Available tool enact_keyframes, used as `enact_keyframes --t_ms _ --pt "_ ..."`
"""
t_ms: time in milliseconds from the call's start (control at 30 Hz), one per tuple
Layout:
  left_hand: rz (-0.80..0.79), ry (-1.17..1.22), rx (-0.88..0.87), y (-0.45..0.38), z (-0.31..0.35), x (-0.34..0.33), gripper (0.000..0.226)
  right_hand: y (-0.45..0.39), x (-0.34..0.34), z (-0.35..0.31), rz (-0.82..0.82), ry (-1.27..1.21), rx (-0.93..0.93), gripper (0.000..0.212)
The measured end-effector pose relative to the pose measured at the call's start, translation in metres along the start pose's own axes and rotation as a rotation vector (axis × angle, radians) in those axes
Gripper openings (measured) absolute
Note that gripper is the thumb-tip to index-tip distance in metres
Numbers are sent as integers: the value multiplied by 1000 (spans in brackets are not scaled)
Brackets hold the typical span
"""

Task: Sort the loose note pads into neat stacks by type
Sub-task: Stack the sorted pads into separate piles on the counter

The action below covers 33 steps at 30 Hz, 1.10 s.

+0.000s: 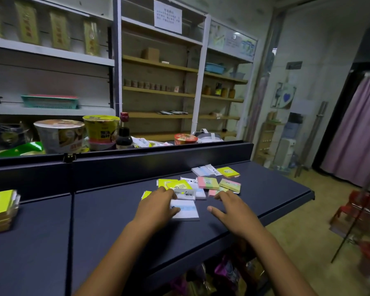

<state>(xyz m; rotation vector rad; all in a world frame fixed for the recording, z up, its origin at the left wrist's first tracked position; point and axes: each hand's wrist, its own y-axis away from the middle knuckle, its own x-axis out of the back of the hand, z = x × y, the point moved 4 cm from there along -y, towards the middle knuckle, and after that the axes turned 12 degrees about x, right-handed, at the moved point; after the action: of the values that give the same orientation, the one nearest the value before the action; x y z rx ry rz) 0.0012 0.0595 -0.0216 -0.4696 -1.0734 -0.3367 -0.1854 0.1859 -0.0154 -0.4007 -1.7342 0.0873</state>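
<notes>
Several loose note pads lie scattered on the dark shelf top (pixel 107 223). My left hand (pixel 156 207) rests palm down on the left edge of a white and blue pad (pixel 187 211), fingers reaching over a small white pad (pixel 186 194). Yellow pads (pixel 175 184) lie just beyond it. My right hand (pixel 233 210) hovers open to the right, fingertips near a pink pad (pixel 212 192). Behind are a pink-and-green pad (pixel 207 182), a pastel pad (pixel 230 185), a yellow pad (pixel 228 171) and white pads (pixel 203 170). A neat stack of yellow pads (pixel 0 210) stands at far left.
A raised black back rail (pixel 137 167) borders the shelf top. Behind it stand instant noodle cups (pixel 60 135), a dark sauce bottle (pixel 124 133) and a red bowl (pixel 185 138). The shelf's right end (pixel 310 192) drops to the floor, where a red stool (pixel 355 208) stands.
</notes>
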Motion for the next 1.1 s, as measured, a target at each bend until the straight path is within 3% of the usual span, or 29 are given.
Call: enact_keyframes --t_ms 333,633,1100 --pt "69 21 89 -20 5 -32 53 -35 -3 44 17 -33 112 44" --pt "-41 2 94 -24 1 -38 73 -48 -16 67 34 -103 160 38" --pt "25 368 120 -22 -2 -36 68 -60 -24 70 86 -190 209 31"
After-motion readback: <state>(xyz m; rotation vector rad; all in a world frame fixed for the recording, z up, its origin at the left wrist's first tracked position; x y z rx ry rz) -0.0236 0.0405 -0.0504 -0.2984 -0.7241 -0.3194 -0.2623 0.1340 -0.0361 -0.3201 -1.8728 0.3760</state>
